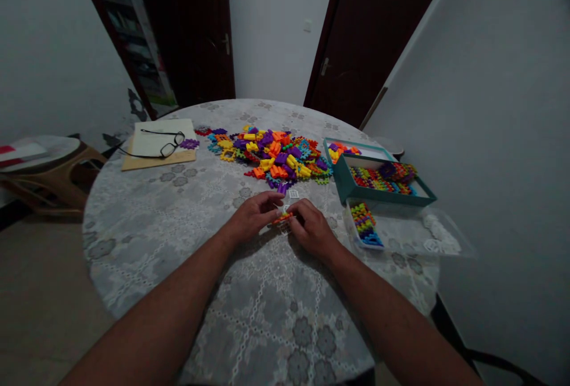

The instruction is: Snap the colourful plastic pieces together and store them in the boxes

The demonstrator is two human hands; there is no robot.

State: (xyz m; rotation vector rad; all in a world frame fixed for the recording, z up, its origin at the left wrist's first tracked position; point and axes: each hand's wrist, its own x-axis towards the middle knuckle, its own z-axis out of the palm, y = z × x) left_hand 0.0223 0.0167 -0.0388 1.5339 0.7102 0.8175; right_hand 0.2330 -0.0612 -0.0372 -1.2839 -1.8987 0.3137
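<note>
Between my two hands, near the middle of the table, is a small orange plastic gear (283,218), partly covered by fingers. My left hand (253,218) pinches its left side with thumb and fingers. On the other side my right hand (313,228) grips it, fingers bent. A touch of yellow or green shows by the orange, too small to make out. Just beyond my fingers lie a purple connector piece (282,188) and a small white piece (294,194). Farther back spreads a heap of colourful gears and connector pieces (276,154).
At the right stand a teal box (383,194) with rows of gears, its lid (327,144) behind it, and a clear plastic container (350,228) with stacked gears. Eyeglasses (168,149) rest on papers (142,165) at the left. The round table (178,225) has a patterned cloth.
</note>
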